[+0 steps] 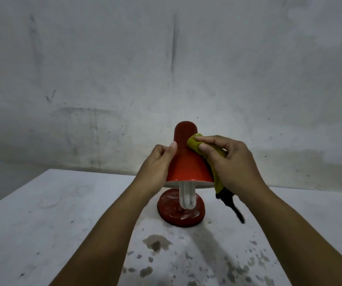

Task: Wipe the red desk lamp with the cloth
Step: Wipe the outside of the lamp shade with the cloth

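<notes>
The red desk lamp (186, 162) stands on the white table, its cone shade facing me with a white spiral bulb (187, 196) hanging out of it. Below sits its round red base (171, 211), smeared with pale streaks. My left hand (157, 164) grips the shade's left side, thumb up along the red surface. My right hand (232, 164) holds a yellow-green cloth (194, 144) and presses it against the shade's upper right side. The cloth's dark tail (231, 205) dangles below that hand.
The white table (52, 213) carries dark wet stains (155, 244) in front of the lamp and to the right. Its back edge runs just behind the lamp. A scuffed grey-white wall (166, 69) rises close behind.
</notes>
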